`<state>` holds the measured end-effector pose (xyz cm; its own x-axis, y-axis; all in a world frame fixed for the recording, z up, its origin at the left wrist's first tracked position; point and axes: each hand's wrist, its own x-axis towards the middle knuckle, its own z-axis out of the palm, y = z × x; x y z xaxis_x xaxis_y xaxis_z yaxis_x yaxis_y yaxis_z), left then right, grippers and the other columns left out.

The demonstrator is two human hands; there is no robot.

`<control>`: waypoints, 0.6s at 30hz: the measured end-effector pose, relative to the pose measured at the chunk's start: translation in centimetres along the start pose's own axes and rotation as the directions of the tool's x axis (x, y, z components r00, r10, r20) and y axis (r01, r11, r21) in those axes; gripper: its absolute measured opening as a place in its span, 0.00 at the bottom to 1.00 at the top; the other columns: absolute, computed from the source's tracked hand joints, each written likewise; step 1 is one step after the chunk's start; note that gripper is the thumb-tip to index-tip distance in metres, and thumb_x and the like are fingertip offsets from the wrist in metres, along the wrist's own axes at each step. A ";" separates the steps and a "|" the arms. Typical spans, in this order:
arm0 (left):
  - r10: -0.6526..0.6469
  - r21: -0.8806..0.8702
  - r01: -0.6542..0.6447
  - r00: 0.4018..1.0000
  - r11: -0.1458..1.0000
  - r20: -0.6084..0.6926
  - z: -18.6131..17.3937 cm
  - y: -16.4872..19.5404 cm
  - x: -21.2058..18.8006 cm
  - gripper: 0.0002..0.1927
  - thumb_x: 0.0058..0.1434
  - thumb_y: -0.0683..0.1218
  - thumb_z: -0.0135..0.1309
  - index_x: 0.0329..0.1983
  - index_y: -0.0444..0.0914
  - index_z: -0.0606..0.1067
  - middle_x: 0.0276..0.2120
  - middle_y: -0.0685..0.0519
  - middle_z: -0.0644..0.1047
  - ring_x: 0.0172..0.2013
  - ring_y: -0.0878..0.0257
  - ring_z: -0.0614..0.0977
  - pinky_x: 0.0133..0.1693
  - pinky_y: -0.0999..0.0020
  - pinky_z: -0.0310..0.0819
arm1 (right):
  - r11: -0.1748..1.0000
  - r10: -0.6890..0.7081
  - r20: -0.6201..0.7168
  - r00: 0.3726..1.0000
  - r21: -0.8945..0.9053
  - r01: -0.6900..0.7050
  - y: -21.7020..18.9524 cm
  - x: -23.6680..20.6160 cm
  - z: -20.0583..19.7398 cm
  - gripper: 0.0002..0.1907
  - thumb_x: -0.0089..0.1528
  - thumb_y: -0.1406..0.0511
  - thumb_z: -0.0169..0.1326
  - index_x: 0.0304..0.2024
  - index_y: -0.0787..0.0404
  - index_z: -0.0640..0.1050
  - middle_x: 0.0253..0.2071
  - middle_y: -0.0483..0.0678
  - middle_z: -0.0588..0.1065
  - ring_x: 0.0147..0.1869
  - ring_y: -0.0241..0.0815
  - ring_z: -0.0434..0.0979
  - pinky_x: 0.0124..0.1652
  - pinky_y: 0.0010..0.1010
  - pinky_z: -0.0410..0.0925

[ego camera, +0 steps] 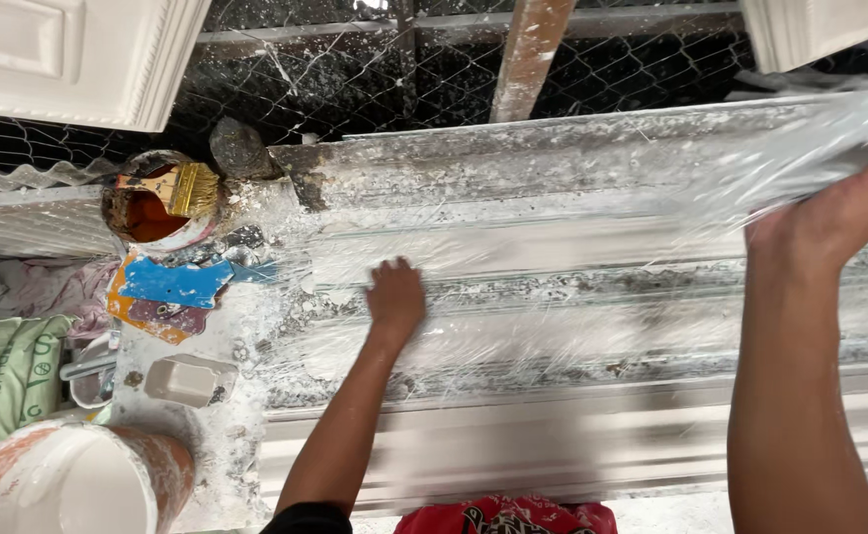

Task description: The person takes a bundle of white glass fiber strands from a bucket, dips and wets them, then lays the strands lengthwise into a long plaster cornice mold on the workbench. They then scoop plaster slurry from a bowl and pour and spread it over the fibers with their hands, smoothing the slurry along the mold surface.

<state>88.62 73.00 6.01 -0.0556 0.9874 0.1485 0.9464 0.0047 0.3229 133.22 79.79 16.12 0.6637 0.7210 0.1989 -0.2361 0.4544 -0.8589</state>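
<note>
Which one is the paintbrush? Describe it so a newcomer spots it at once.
Start at the long white-crusted mould under the clear plastic sheet that the left hand presses flat. Go to its left end, where a round pot of orange-brown liquid sits. The paintbrush lies across that pot's rim: the only thing there with pale yellow bristles.

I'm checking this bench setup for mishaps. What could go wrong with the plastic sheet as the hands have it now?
The left hand presses the clear plastic sheet flat while the right hand lifts its far end. The film looks thin, so it may tear or crease between them. The long mould beneath is crusted with white residue that could snag it. The brush resting across the small pot sits near the sheet's edge and might get knocked.
</note>
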 end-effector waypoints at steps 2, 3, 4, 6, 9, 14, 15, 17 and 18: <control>0.078 0.314 0.017 0.954 0.949 -0.288 -0.6 1.9 -0.6 0.21 0.61 0.50 0.43 0.45 0.29 0.76 0.50 0.35 0.78 0.54 0.35 0.78 0.46 0.35 0.71 | 0.999 0.025 0.028 0.999 -0.025 -0.024 0.5 -2.3 0.2 0.23 0.77 0.54 0.34 0.60 0.64 0.68 0.61 0.58 0.66 0.69 0.50 0.67 0.72 0.48 0.64; -0.001 -0.055 -0.009 0.983 0.998 -0.182 -0.9 3.4 -1.1 0.20 0.67 0.48 0.42 0.53 0.28 0.73 0.55 0.33 0.75 0.56 0.38 0.76 0.55 0.41 0.69 | 0.999 0.008 0.132 0.991 -0.047 -0.002 1.1 -4.3 0.9 0.23 0.74 0.56 0.34 0.58 0.64 0.72 0.57 0.56 0.72 0.63 0.49 0.72 0.68 0.47 0.68; -0.041 -0.413 0.022 0.998 0.911 -0.038 -1.0 5.4 -2.3 0.20 0.74 0.45 0.42 0.61 0.26 0.70 0.59 0.32 0.73 0.59 0.42 0.75 0.64 0.48 0.67 | 0.994 0.108 0.089 0.990 -0.032 -0.106 2.2 -6.9 2.0 0.21 0.74 0.58 0.34 0.59 0.63 0.71 0.57 0.54 0.73 0.62 0.45 0.74 0.67 0.42 0.68; -0.021 -0.857 0.101 0.994 0.505 0.105 -0.3 10.9 -5.1 0.18 0.75 0.44 0.42 0.64 0.32 0.69 0.61 0.36 0.72 0.63 0.45 0.71 0.63 0.49 0.63 | 0.925 0.362 0.077 0.929 0.097 -0.368 4.0 -12.1 3.7 0.21 0.74 0.59 0.32 0.61 0.63 0.69 0.56 0.54 0.74 0.59 0.43 0.76 0.63 0.37 0.70; 0.051 -0.829 0.042 0.995 0.557 0.084 2.1 16.1 -6.5 0.19 0.61 0.34 0.48 0.55 0.33 0.77 0.50 0.38 0.81 0.54 0.44 0.80 0.60 0.50 0.70 | 0.887 0.384 0.233 0.894 0.176 -0.427 4.6 -12.2 3.1 0.18 0.75 0.64 0.36 0.64 0.64 0.66 0.57 0.54 0.72 0.60 0.42 0.74 0.63 0.36 0.70; 0.186 -0.225 -0.288 0.904 0.931 -0.386 6.5 11.4 -2.2 0.09 0.60 0.34 0.49 0.41 0.36 0.76 0.37 0.43 0.79 0.39 0.45 0.81 0.42 0.52 0.76 | 0.929 0.369 -0.176 0.913 0.053 -0.365 -0.4 4.3 -4.5 0.15 0.75 0.57 0.37 0.52 0.62 0.67 0.45 0.51 0.71 0.46 0.41 0.73 0.49 0.34 0.75; 0.183 -0.140 -0.230 0.941 0.963 -0.284 6.8 9.4 -1.0 0.06 0.70 0.39 0.48 0.42 0.37 0.77 0.38 0.44 0.80 0.39 0.44 0.80 0.43 0.49 0.75 | 0.956 0.292 -0.118 0.949 0.076 -0.284 -1.3 7.1 -6.0 0.15 0.76 0.58 0.38 0.46 0.62 0.69 0.41 0.50 0.70 0.41 0.41 0.72 0.42 0.33 0.76; -0.169 0.243 0.153 0.984 0.958 0.048 6.5 6.6 1.0 0.11 0.72 0.43 0.44 0.45 0.34 0.76 0.42 0.39 0.79 0.43 0.44 0.80 0.46 0.42 0.73 | 0.900 0.338 -0.040 0.940 0.307 -0.311 -2.6 10.8 -8.8 0.16 0.76 0.62 0.36 0.46 0.65 0.73 0.43 0.52 0.77 0.44 0.40 0.83 0.43 0.32 0.84; -0.063 0.347 0.115 0.986 0.931 -0.157 6.3 6.2 1.4 0.12 0.68 0.44 0.44 0.47 0.33 0.75 0.44 0.38 0.79 0.44 0.41 0.80 0.46 0.42 0.74 | 0.919 0.326 -0.040 0.945 0.249 -0.306 -2.8 11.3 -9.7 0.17 0.77 0.59 0.36 0.42 0.62 0.71 0.38 0.48 0.74 0.37 0.37 0.78 0.38 0.30 0.81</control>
<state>96.38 75.42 2.37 -0.1646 0.9480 0.2725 0.9849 0.1728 -0.0063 148.24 81.58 16.25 0.5786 0.8080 -0.1110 -0.5970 0.3269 -0.7326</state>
